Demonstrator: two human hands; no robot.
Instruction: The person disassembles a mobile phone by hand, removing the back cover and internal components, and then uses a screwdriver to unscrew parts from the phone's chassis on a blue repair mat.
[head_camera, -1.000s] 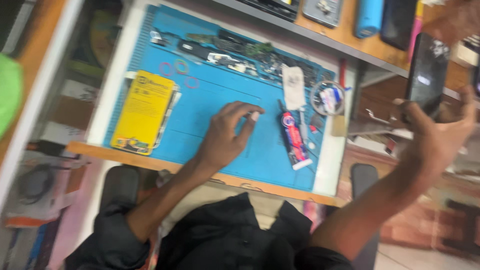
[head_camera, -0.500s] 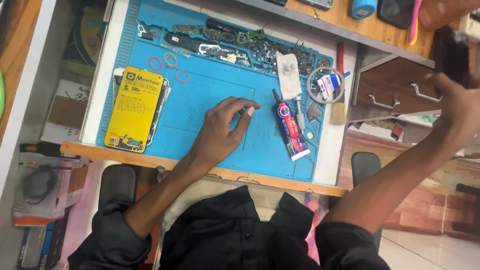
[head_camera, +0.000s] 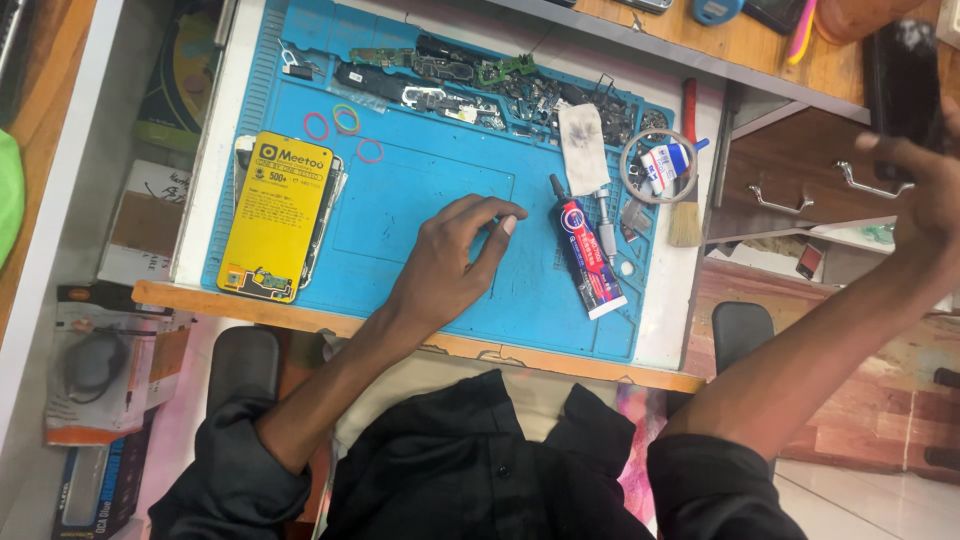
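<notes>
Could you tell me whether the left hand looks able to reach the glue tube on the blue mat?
Probably yes: the left hand rests on the blue mat beside the glue tube, nothing between.

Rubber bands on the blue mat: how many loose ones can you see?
3, all near the mat's upper left: a pink band, a green-and-blue band right of it, and a pink band lower right. More may hide among the parts.

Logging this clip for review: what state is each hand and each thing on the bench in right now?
left hand: resting on the blue mat, fingers curled, holding nothing.
right hand: raised off to the side, grip closed on a dark phone.
glue tube: lying flat, cap on.
yellow package: lying flat on the mat.
brush: lying at the mat's edge.
drawer: shut.
</notes>
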